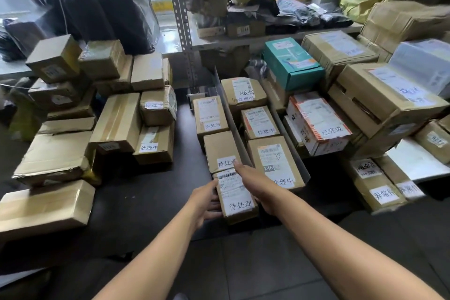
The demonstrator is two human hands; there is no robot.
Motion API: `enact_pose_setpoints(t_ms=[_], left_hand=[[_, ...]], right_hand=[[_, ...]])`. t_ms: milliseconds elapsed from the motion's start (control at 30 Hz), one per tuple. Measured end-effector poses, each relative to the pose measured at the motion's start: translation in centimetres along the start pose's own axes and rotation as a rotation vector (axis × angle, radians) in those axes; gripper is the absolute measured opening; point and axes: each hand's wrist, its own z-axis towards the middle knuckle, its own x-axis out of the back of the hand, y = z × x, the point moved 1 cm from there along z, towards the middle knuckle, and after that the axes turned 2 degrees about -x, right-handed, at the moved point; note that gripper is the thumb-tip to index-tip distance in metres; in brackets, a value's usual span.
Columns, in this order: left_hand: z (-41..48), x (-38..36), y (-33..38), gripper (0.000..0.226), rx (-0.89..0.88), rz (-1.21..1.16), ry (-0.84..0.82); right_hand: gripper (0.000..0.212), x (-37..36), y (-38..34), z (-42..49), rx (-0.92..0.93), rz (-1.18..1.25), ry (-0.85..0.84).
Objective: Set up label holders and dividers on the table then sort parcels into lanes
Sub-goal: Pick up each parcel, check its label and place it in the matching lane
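At the near edge of the dark tabletop (151,192), both grips hold a small cardboard parcel (237,197): left grip (207,202) on its 9 o'clock side, right grip (258,185) on its 3 o'clock side. A row of labelled boxes (220,151) runs toward 12 o'clock, alongside a grey divider (233,119).
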Motion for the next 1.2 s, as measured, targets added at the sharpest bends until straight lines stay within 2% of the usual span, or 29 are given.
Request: enact_pose_setpoints(t_ms=[100,267,367,467,600,700,767,867,933,1067,1200], left_hand=[[0.3,0.5,-0.2,0.030,-0.008,0.082,-0.052],[0.5,0.6,0.0,0.030,-0.010,0.104,-0.104],[0.3,0.7,0.7,0.023,-0.020,0.163,-0.106],[-0.3,1.8,2.3,0.017,-0.107,0.390,0.009],[-1.4,5.0,5.4,0.044,-0.268,0.666,0.182],[-2.9,8.0,8.1,0.034,-0.347,0.824,0.295],[-3.9,9.9,9.5,0.028,-0.387,0.925,0.383],[-4.9,12.4,10.5,0.042,-0.381,0.992,0.511],[-5.7,13.9,10.8,0.042,-0.384,1.027,0.571],[-6.8,16.9,10.7,0.035,-0.405,1.072,0.637],[-6.9,20.7,9.6,0.043,-0.380,1.047,0.656]], right_hand=[[0.039,0.4,-0.6,0.0,-0.022,-0.033,-0.007],[0.040,-0.3,-1.6,-0.1,0.001,-0.144,0.017],[0.032,-0.6,-2.3,-0.3,0.039,-0.195,0.023],[0.041,-0.6,-3.5,-0.4,0.147,-0.307,0.086],[0.039,-0.6,-6.1,-0.9,0.319,-0.715,0.238],[0.043,-1.0,-8.5,-1.8,0.373,-0.900,0.295],[0.041,-1.7,-9.8,-2.1,0.416,-0.946,0.307],[0.037,-3.1,-11.5,-2.4,0.484,-1.002,0.310],[0.037,-4.2,-12.4,-2.6,0.509,-1.024,0.305],[0.036,-7.1,-13.7,-2.4,0.572,-1.046,0.279],[0.032,-10.7,-14.1,-1.7,0.581,-1.046,0.252]])
